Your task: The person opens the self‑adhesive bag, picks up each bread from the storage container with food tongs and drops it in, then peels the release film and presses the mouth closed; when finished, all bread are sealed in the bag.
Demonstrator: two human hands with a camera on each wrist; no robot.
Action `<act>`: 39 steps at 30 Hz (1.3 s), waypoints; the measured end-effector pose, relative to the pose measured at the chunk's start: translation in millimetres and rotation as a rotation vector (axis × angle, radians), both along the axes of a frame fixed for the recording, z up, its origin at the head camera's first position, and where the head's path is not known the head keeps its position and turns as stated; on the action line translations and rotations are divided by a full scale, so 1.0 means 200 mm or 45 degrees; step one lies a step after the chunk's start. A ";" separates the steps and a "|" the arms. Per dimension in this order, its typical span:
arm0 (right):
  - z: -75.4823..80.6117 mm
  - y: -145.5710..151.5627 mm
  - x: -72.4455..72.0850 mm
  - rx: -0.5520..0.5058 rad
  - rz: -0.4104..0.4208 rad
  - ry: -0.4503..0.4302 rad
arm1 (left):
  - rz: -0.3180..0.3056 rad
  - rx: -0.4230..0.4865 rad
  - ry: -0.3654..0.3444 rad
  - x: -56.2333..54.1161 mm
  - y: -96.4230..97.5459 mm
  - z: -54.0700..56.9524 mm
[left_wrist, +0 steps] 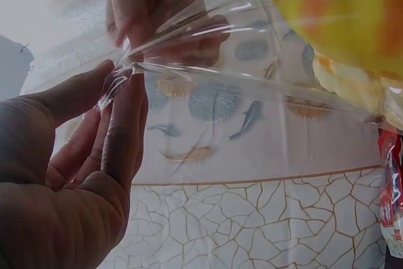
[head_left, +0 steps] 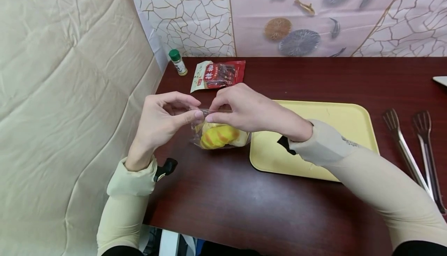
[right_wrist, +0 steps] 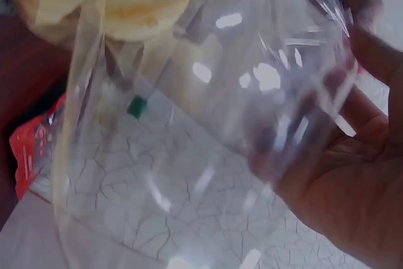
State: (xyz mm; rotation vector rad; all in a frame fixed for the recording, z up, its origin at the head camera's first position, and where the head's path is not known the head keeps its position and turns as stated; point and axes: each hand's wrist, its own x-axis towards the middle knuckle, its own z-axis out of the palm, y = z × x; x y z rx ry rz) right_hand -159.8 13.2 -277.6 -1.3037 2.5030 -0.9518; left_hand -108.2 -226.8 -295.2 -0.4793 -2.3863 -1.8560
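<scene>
A clear plastic bag [right_wrist: 182,174] hangs from both hands over the table, left of the tray. Inside it are a yellow bread-like piece with orange stripes [head_left: 217,136] and a cream-coloured bun [right_wrist: 135,14]. My left hand [head_left: 163,116] pinches the gathered film at the bag's top left between thumb and fingers; the left wrist view shows the film creased in that pinch. Close beside it, my right hand [head_left: 246,108] grips the top edge with thumb and forefinger. In the right wrist view, fingers show blurred through the film.
A pale yellow tray [head_left: 293,159] lies to the right on the dark wooden table [head_left: 223,201]. Behind the bag are a red packet [head_left: 223,73] and a green-capped shaker bottle [head_left: 178,63]. Two metal utensils, a fork-ended one [head_left: 401,143] and another [head_left: 427,143], lie far right.
</scene>
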 end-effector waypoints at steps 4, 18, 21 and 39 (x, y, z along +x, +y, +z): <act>-0.01 -0.02 0.01 -0.063 0.011 0.043 | 0.007 -0.042 0.042 0.00 0.01 -0.01; -0.06 0.05 -0.08 0.010 -0.043 0.059 | 0.157 -0.423 0.323 -0.02 0.03 -0.06; -0.07 0.09 -0.11 0.041 -0.056 0.034 | 0.178 -0.432 0.289 -0.02 0.02 -0.06; -0.16 0.32 -0.16 0.034 -0.217 -0.100 | 0.274 -0.392 0.179 -0.02 -0.01 -0.05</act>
